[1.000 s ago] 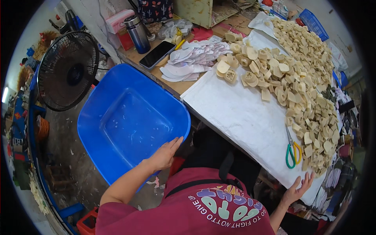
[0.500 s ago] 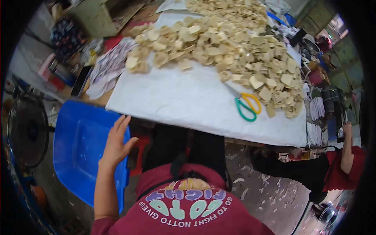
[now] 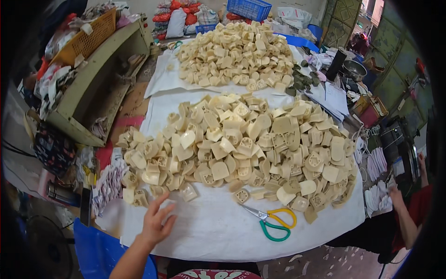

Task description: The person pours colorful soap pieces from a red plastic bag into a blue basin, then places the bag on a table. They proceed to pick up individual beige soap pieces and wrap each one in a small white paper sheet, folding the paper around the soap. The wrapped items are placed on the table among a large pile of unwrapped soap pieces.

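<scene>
My left hand (image 3: 158, 221) is over the front left of the white sheet (image 3: 204, 232), its fingers apart and nothing in them. Just beyond its fingertips begins a wide heap of cream-coloured moulded plastic pieces (image 3: 227, 144), some showing hollow, ribbed undersides. One loose piece (image 3: 187, 191) lies at the heap's near edge, close to my fingers. To the right of my hand rest scissors (image 3: 263, 216) with one yellow and one green handle, blades pointing to the pile. My right hand is out of view.
A blue plastic tub (image 3: 95, 246) stands below the table's left edge. Behind the near heap is a second heap (image 3: 237, 56). A metal housing (image 3: 93, 83) borders the left side. Stacked white gloves (image 3: 109, 186) lie at front left. Another person's hand (image 3: 397, 197) works at far right.
The view has tilted up, showing more of the far table. My left hand has moved from over the blue tub to above the sheet, near the heap. The scissors appear to stay put.
</scene>
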The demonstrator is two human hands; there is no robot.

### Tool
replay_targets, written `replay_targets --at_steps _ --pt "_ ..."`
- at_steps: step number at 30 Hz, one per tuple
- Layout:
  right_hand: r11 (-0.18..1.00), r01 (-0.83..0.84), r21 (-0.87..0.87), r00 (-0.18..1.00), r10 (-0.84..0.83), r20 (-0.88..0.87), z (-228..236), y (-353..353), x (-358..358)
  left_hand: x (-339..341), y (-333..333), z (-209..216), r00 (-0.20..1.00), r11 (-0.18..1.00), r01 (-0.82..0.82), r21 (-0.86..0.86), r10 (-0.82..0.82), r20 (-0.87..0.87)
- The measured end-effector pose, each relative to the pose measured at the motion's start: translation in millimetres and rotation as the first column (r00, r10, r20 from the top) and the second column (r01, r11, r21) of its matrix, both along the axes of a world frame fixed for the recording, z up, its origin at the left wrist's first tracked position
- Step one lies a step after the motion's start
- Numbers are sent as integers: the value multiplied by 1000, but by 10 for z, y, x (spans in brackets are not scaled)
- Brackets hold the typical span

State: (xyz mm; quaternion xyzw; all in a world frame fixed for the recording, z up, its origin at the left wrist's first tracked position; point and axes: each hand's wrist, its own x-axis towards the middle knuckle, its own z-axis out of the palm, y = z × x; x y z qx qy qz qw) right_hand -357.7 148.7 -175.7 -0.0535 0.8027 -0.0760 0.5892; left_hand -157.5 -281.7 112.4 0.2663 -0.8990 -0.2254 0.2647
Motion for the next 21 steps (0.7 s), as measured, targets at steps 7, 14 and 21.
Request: replay_targets --at_steps 7,14,21 --pt "990 49 -133 998 -54 -34 228 407 419 235 394 -179 990 999 -38 31 42 -132" --pt "473 97 -876 805 -555 -210 1931 -163 -141 713 1101 -5 975 994 -97 -46 86 -206" --pt "617 -718 -322 248 -206 -947 2740 -1453 -836 739 1165 368 953 991 -75 -112 38 -299"
